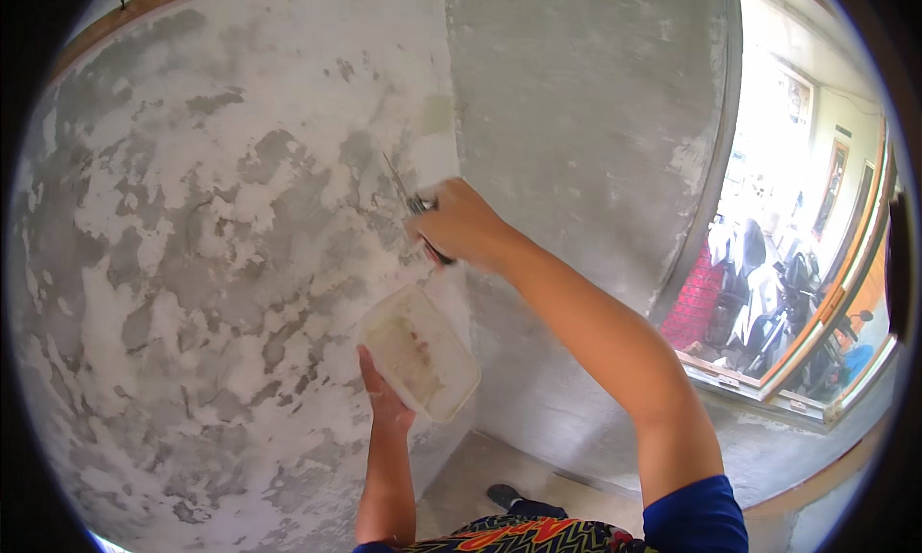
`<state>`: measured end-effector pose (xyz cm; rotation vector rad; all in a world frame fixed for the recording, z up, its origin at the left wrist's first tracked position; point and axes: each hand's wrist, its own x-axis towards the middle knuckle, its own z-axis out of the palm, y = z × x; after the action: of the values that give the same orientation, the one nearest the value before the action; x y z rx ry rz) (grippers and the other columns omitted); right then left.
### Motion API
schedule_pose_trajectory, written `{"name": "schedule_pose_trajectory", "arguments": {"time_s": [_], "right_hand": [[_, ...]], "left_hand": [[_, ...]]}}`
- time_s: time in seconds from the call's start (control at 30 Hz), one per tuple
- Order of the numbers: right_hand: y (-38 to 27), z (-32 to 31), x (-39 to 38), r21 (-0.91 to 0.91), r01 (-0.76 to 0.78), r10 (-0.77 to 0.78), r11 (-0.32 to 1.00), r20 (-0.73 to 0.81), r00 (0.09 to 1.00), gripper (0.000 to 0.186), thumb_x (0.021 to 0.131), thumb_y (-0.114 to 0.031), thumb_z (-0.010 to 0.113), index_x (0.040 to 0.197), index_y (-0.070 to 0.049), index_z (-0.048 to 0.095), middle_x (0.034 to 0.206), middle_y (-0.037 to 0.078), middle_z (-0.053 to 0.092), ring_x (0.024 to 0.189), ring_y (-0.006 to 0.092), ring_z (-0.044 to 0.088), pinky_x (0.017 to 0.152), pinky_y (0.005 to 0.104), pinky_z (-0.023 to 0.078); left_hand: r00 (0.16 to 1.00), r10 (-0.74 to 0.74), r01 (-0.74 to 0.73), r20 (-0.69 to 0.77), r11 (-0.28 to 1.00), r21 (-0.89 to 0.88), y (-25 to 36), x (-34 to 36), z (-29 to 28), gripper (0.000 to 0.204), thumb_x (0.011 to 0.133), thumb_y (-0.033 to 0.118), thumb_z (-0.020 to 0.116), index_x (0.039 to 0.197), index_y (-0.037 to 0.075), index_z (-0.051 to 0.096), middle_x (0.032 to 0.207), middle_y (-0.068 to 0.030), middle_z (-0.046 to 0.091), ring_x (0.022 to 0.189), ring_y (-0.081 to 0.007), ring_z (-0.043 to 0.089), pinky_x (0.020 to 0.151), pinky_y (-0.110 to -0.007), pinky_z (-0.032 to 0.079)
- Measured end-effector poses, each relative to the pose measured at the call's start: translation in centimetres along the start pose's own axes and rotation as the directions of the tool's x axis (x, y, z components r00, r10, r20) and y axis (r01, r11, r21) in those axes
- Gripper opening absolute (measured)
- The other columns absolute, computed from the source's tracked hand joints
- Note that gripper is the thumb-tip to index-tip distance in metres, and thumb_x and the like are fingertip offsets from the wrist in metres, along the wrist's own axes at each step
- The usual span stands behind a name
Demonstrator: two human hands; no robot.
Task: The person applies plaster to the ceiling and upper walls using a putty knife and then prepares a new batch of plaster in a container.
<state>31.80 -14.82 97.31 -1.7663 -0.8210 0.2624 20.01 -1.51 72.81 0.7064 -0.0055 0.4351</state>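
Observation:
My right hand (pixel 463 224) is closed around the dark handle of a putty knife (pixel 396 178). Its thin blade, seen almost edge-on, points up and left close to the patchy plastered wall (pixel 221 294); whether it touches I cannot tell. Motion slightly blurs this hand. Lower down, my left hand (pixel 388 403) grips a whitish, translucent plastic tub (pixel 423 356) from its left side and underneath. The tub is tilted with its open mouth toward me, and smears and small dark specks show inside. Part of the left hand is hidden behind it.
A smoother grey wall (pixel 576 101) meets the patchy one at a corner. Right of it, a wood-framed window (pixel 816 351) shows motorbikes (pixel 764 284) beyond. A wooden strip (pixel 125 20) with hooks crosses the upper left. Below lies the floor (pixel 471 476), with my dark shoe (pixel 503 495).

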Motion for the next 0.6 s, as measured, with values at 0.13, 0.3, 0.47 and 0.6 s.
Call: {"name": "schedule_pose_trajectory", "arguments": {"time_s": [0.13, 0.3, 0.47, 0.6], "right_hand": [[1.9, -2.6, -7.6, -0.098, -0.019, 0.010, 0.995, -0.085, 0.996, 0.011, 0.086, -0.002, 0.066, 0.094, 0.005, 0.069, 0.064, 0.007, 0.059, 0.051, 0.0151, 0.057, 0.045, 0.0320, 0.042], [4.7, -6.1, -11.6, 0.002, -0.099, 0.097, 0.995, -0.209, 0.973, 0.023, 0.093, -0.005, 0.066, 0.113, 0.004, 0.074, 0.067, 0.005, 0.061, 0.054, 0.0107, 0.053, 0.049, 0.0278, 0.040], [9.5, -8.0, -12.1, 0.237, -0.057, 0.129, 0.970, -0.299, 0.946, 0.026, 0.095, -0.007, 0.066, 0.117, 0.005, 0.072, 0.088, 0.011, 0.072, 0.061, 0.0127, 0.057, 0.052, 0.0278, 0.040], [10.9, -6.1, -12.4, 0.493, -0.033, 0.233, 0.869, -0.351, 0.907, 0.029, 0.097, -0.009, 0.065, 0.122, 0.005, 0.069, 0.114, 0.017, 0.073, 0.064, 0.0141, 0.057, 0.050, 0.0261, 0.036]], "left_hand": [[0.985, -0.130, 0.135, 0.115, 0.990, -0.039, -2.6, 1.0, 2.9, 0.084, 0.100, 0.077, 0.041, 0.157, 0.015, 0.044, 0.144, -0.0059, 0.057, 0.124, -0.0263, 0.059, 0.105, -0.046, 0.050], [0.963, -0.211, 0.217, 0.167, 0.976, -0.020, -2.9, -0.2, 4.0, 0.081, 0.101, 0.076, 0.041, 0.155, 0.015, 0.046, 0.143, -0.0042, 0.057, 0.123, -0.0250, 0.058, 0.104, -0.045, 0.050], [0.972, -0.195, 0.206, 0.133, 0.976, -0.067, -2.1, -1.8, 5.6, 0.078, 0.102, 0.075, 0.041, 0.153, 0.016, 0.048, 0.140, -0.0033, 0.058, 0.122, -0.0245, 0.058, 0.104, -0.044, 0.050], [0.976, -0.150, 0.153, 0.155, 0.988, -0.007, -1.2, -2.7, 4.4, 0.078, 0.101, 0.075, 0.044, 0.152, 0.015, 0.049, 0.135, -0.0049, 0.061, 0.119, -0.0247, 0.060, 0.103, -0.044, 0.050]]}}
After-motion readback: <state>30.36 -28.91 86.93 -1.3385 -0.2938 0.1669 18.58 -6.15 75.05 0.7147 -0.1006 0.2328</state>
